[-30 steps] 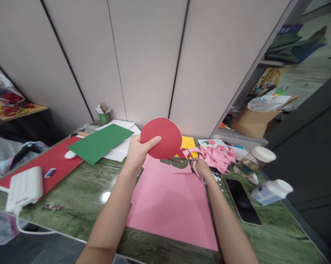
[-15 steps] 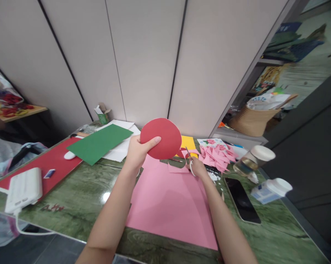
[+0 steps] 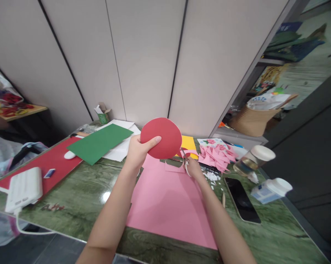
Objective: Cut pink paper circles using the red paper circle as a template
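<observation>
A round red paper disc is raised above the table, pinched at its left side by my left hand, thumb on its face. My right hand is closed on a pair of white-handled scissors, whose blades point up toward the disc's right edge. A pink strip and a bit of red paper lie around the blades; whether they touch is hard to tell. Beneath both hands a large pink sheet lies flat, with a smaller pink piece on it.
Pink cut pieces are heaped at the right, near a phone, a lidded jar and a white bottle. Leftward lie a green sheet, a red sheet and a white power bank. Panels rise behind.
My right hand with the scissors has shifted slightly left, closer to the disc. The small pink piece has moved a little left. My left hand and the disc stay nearly still.
</observation>
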The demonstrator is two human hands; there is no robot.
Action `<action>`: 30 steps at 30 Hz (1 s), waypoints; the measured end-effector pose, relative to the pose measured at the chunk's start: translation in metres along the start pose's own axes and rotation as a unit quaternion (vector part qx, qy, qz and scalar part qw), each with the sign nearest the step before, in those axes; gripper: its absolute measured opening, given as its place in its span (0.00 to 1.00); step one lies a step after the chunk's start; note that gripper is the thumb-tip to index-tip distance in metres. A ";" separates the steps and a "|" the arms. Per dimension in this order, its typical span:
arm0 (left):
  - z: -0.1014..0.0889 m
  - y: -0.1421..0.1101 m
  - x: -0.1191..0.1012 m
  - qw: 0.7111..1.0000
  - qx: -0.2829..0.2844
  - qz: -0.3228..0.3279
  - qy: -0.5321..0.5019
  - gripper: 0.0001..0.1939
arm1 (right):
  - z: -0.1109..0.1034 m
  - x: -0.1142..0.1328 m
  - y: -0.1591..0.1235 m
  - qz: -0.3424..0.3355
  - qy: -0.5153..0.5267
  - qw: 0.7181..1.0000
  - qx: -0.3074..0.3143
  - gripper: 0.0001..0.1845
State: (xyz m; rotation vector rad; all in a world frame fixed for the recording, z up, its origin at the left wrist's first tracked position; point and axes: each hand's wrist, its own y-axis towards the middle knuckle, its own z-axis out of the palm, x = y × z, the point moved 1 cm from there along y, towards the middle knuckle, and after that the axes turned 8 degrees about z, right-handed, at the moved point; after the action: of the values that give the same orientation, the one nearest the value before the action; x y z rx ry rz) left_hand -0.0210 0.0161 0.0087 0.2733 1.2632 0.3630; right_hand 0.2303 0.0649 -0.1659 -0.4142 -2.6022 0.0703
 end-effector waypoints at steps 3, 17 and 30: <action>-0.001 0.000 0.000 1.000 -0.003 -0.001 0.002 0.14 | -0.011 0.000 0.002 -0.016 0.027 0.999 -0.019 0.16; -0.003 0.001 -0.003 1.000 -0.008 -0.002 0.002 0.14 | -0.092 -0.068 0.004 0.133 0.115 0.900 -0.400 0.17; -0.002 0.003 0.000 0.999 -0.002 -0.021 0.036 0.16 | -0.081 -0.101 0.009 0.237 0.062 0.875 -0.418 0.18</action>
State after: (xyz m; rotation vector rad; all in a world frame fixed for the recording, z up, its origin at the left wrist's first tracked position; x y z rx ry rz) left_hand -0.0234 0.0189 0.0092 0.2313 1.3362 0.3414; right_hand 0.3556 0.0406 -0.1434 -1.2954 -2.2141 -0.9091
